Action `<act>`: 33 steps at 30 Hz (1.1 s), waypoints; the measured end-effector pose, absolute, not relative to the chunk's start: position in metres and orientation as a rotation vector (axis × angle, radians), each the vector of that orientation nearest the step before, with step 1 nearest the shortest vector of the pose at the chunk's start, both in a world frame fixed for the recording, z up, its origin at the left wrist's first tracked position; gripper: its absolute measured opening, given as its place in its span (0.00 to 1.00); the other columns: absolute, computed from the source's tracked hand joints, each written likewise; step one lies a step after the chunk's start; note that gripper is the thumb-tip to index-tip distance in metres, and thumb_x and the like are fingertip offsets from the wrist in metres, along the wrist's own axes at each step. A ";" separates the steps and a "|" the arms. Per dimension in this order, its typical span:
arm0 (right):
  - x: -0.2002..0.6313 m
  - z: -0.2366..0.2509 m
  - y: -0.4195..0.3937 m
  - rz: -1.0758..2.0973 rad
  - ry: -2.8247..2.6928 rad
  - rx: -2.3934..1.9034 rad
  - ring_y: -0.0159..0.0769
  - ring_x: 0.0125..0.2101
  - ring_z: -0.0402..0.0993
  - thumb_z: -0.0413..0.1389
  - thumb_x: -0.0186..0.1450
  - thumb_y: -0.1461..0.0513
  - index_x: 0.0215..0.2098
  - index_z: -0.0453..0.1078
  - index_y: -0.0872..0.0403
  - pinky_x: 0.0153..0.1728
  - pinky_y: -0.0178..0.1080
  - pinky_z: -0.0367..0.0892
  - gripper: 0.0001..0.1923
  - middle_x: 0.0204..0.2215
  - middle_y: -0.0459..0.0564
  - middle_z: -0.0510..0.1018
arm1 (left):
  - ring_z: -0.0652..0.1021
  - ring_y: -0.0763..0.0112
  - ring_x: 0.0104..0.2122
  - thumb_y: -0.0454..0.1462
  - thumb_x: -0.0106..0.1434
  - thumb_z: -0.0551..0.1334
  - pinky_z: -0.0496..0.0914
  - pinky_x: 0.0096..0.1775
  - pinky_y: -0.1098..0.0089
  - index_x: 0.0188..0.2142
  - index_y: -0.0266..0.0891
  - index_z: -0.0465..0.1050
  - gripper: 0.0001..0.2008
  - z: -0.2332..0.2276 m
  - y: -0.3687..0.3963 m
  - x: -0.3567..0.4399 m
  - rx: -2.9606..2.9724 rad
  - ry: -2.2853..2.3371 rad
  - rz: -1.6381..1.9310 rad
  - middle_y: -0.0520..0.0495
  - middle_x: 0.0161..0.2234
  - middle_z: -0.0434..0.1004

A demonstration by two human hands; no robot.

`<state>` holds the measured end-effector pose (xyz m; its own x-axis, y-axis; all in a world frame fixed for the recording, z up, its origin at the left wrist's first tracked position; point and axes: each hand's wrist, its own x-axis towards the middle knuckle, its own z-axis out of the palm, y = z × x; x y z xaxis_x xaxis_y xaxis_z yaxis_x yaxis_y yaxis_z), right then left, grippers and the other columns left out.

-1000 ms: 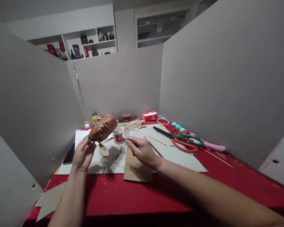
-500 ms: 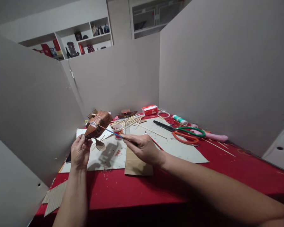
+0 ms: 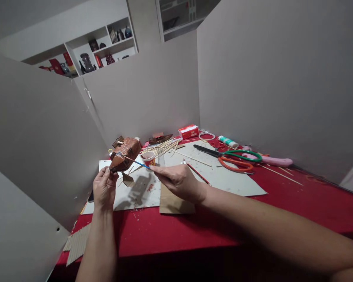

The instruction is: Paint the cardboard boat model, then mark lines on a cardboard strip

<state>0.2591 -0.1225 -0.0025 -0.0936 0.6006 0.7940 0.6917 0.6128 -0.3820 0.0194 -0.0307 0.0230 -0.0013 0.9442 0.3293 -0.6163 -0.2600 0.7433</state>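
Observation:
My left hand (image 3: 105,188) pinches the pointed near end of a brown model boat (image 3: 126,152), held tilted above the white board. Shiny clear tape or film crosses the hull, and a brown flap (image 3: 128,180) hangs below it. Between the fingers of my right hand (image 3: 179,181) is a thin blue paintbrush (image 3: 141,163). Its tip reaches the side of the boat; whether it touches cannot be made out. Behind the brush stands a small red and white paper cup (image 3: 148,159) with reddish-brown contents.
A white board (image 3: 235,183) covers part of the red tablecloth (image 3: 170,239). On it lie thin sticks (image 3: 164,148), brown cardboard (image 3: 176,203), a red pencil-like stick (image 3: 199,174) and large scissors (image 3: 238,158). Behind are a second boat (image 3: 160,138) and a red box (image 3: 188,132). Grey panels enclose the table.
The whole view has shifted slightly, moving the scene a little to the right. Both hands keep their holds on the boat and the paintbrush, in nearly the same pose.

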 end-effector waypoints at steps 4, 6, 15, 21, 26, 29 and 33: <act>0.261 -0.004 -0.122 -0.317 -1.820 -1.087 0.36 0.30 0.81 0.50 0.70 0.60 0.54 0.76 0.50 0.30 0.36 0.70 0.18 0.35 0.52 0.85 | 0.77 0.80 0.27 0.30 0.52 0.73 0.73 0.32 0.79 0.30 0.33 0.74 0.09 0.024 -0.032 0.021 0.962 0.465 1.605 0.51 0.30 0.77; 0.261 -0.005 -0.121 -0.375 -1.870 -1.090 0.33 0.26 0.78 0.49 0.70 0.61 0.54 0.76 0.50 0.27 0.35 0.66 0.19 0.30 0.50 0.85 | 0.77 0.80 0.27 0.29 0.52 0.73 0.73 0.32 0.79 0.29 0.33 0.74 0.08 0.025 -0.033 0.022 0.968 0.474 1.604 0.51 0.30 0.77; 0.266 -0.010 -0.114 -0.395 -1.864 -1.103 0.30 0.22 0.70 0.50 0.69 0.63 0.53 0.76 0.47 0.24 0.33 0.60 0.19 0.24 0.46 0.81 | 0.77 0.81 0.26 0.31 0.54 0.72 0.72 0.32 0.80 0.30 0.34 0.74 0.08 0.024 -0.031 0.021 0.990 0.514 1.599 0.52 0.30 0.77; 0.273 -0.008 -0.105 -0.380 -1.780 -1.167 0.32 0.26 0.76 0.52 0.70 0.61 0.53 0.76 0.46 0.28 0.34 0.64 0.17 0.30 0.48 0.84 | 0.76 0.81 0.25 0.30 0.54 0.72 0.73 0.32 0.79 0.30 0.34 0.74 0.08 0.023 -0.029 0.020 0.990 0.490 1.568 0.51 0.30 0.77; 0.271 -0.013 -0.103 -0.410 -1.763 -1.204 0.34 0.29 0.80 0.51 0.70 0.61 0.56 0.74 0.47 0.29 0.34 0.67 0.18 0.35 0.49 0.85 | 0.77 0.81 0.25 0.29 0.56 0.71 0.73 0.32 0.80 0.32 0.34 0.74 0.07 0.021 -0.028 0.019 0.960 0.435 1.494 0.50 0.31 0.78; 0.265 -0.016 -0.104 -0.440 -1.798 -1.185 0.36 0.30 0.81 0.51 0.70 0.60 0.57 0.74 0.51 0.29 0.35 0.68 0.19 0.38 0.52 0.85 | 0.76 0.81 0.24 0.28 0.59 0.67 0.74 0.31 0.80 0.31 0.34 0.74 0.04 0.021 -0.027 0.018 0.919 0.442 1.463 0.50 0.29 0.77; 0.267 -0.015 -0.102 -0.484 -1.776 -1.202 0.37 0.31 0.81 0.48 0.72 0.61 0.60 0.71 0.53 0.30 0.36 0.68 0.21 0.44 0.56 0.83 | 0.76 0.81 0.22 0.26 0.64 0.60 0.74 0.29 0.79 0.32 0.33 0.74 0.06 0.024 -0.029 0.020 0.820 0.447 1.444 0.51 0.27 0.75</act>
<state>0.2671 -0.1021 -0.0149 -0.1129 0.5225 0.8451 0.8792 0.4489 -0.1601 0.0198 -0.0292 0.0236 0.1123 0.9728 0.2025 -0.6881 -0.0709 0.7221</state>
